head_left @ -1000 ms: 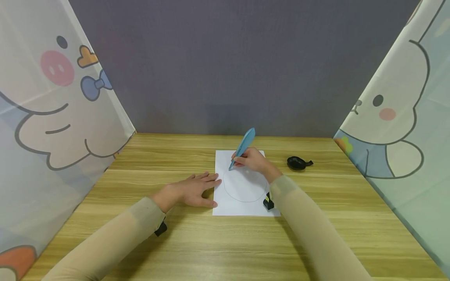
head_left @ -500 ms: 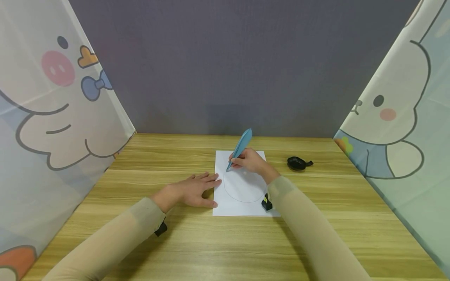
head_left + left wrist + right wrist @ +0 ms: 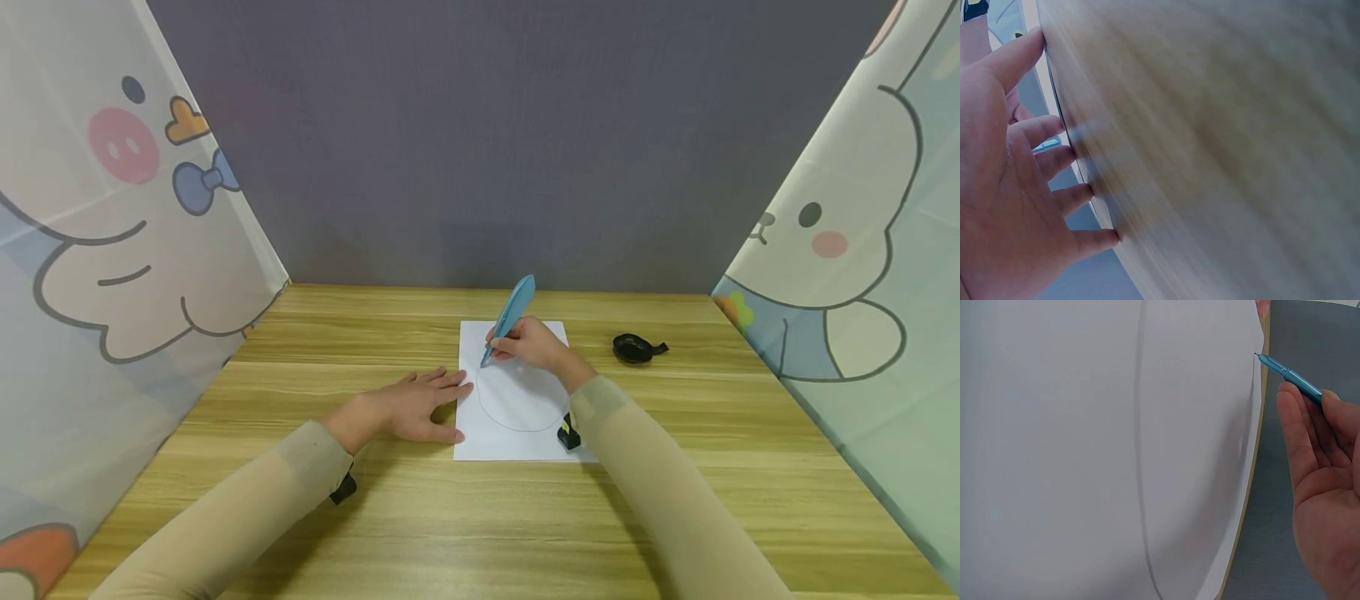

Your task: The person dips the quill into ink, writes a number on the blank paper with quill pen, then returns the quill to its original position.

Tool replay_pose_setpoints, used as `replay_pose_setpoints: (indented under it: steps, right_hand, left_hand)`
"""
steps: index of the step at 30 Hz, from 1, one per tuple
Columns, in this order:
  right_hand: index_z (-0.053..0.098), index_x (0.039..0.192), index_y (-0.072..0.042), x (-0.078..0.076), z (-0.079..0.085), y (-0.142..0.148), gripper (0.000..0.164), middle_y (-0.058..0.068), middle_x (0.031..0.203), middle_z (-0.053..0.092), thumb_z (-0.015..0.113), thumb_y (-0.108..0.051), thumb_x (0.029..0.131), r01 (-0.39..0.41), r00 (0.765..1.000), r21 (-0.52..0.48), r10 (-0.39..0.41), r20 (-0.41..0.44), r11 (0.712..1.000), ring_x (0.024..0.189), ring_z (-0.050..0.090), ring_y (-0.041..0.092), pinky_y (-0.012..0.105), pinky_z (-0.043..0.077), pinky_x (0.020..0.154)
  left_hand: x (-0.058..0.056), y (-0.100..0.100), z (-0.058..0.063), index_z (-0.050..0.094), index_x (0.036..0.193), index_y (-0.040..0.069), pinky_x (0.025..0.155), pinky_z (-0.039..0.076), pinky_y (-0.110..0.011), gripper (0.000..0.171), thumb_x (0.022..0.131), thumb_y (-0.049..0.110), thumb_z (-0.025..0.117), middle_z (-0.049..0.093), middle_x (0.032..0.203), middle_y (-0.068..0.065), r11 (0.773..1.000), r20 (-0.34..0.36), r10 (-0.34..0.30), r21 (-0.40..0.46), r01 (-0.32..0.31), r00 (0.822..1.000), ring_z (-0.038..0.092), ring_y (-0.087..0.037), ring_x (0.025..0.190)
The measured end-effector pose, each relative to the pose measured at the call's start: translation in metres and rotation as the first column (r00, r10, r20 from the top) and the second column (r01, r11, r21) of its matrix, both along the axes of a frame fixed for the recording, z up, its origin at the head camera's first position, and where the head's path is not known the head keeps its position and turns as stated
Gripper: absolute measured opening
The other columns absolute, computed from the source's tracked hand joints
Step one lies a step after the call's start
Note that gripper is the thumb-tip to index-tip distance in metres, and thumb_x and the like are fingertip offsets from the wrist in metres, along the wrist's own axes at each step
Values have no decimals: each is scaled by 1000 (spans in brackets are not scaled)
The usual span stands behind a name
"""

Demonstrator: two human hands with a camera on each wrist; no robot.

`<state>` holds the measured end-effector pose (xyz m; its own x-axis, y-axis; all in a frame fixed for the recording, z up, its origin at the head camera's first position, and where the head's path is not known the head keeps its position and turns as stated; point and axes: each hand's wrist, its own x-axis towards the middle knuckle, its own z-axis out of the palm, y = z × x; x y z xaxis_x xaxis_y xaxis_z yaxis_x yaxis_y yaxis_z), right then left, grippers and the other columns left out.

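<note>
A white sheet of paper (image 3: 487, 446) lies on the wooden table, with a thin, rounded outline (image 3: 525, 431) drawn on it. My right hand (image 3: 531, 343) pinches a blue feather-shaped pen (image 3: 516, 307) between thumb and fingers. The pen leans, its tip at the upper left of the outline. In the right wrist view the tip meets the paper's far side. My left hand (image 3: 416, 411) lies spread, palm down, fingertips and thumb at the sheet's left edge. Its straight fingers show in the left wrist view too. My right hand and forearm hide part of the outline.
A small black oval object with a short flared end (image 3: 633, 348) lies right of the paper. A grey panel (image 3: 487, 150) stands behind the table (image 3: 360, 333). Cartoon-printed cloths (image 3: 150, 292) hang on both sides. Black wrist devices (image 3: 568, 433) sit at both cuffs.
My right hand has moved slightly left, bringing the pen tip left and a little down to the upper left of the outline. My left hand and the paper have stayed put.
</note>
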<state>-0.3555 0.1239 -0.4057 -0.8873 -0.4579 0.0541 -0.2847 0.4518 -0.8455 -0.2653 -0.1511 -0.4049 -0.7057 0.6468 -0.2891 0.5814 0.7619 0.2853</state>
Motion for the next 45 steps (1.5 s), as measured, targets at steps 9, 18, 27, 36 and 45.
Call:
replay_pose_setpoints:
  steps: [9, 18, 27, 36, 45]
  right_hand:
    - [79, 123, 6, 0, 1, 1, 25, 20, 111, 83, 69, -13, 110, 0, 1000, -41, 1, 11, 999, 101, 83, 24, 36, 68, 92]
    - [73, 129, 11, 1, 4, 25, 26, 28, 125, 78, 67, -7, 110, 39, 999, -192, -31, 42, 981, 105, 82, 22, 34, 67, 94]
    - [67, 134, 15, 9, 6, 64, 30, 32, 136, 72, 62, -4, 112, 93, 990, -248, -64, 122, 964, 102, 80, 11, 31, 66, 96]
    - [66, 139, 11, 20, 2, 106, 33, 31, 139, 71, 60, -10, 114, 121, 987, -164, -101, 127, 979, 107, 79, 9, 31, 65, 100]
    - [59, 141, 21, 32, 6, 136, 40, 39, 142, 65, 59, -8, 114, 107, 990, -190, -88, 108, 976, 119, 78, 28, 48, 60, 109]
  left_hand:
    - [0, 0, -1, 27, 177, 25, 134, 16, -74, 91, 105, 71, 59, 14, 187, -1, 1000, 3, 1, 1, -1, 1000, 10, -37, 173]
    - [1, 1, -1, 25, 177, 28, 136, 14, -71, 90, 105, 71, 58, 12, 187, 2, 1000, 3, 3, -11, -3, 1000, 8, -34, 174]
    - [3, 0, 0, 25, 177, 24, 135, 13, -72, 91, 106, 69, 59, 12, 187, -2, 1000, 11, 1, 2, -1, 1000, 8, -36, 173]
    - [3, -1, 0, 23, 178, 27, 136, 11, -71, 91, 106, 68, 60, 9, 187, 1, 1000, 23, 1, -10, -1, 1000, 5, -35, 174]
    - [4, -1, 2, 23, 178, 26, 136, 11, -71, 91, 106, 68, 60, 9, 187, 0, 1000, 32, 3, 2, -3, 999, 5, -36, 174]
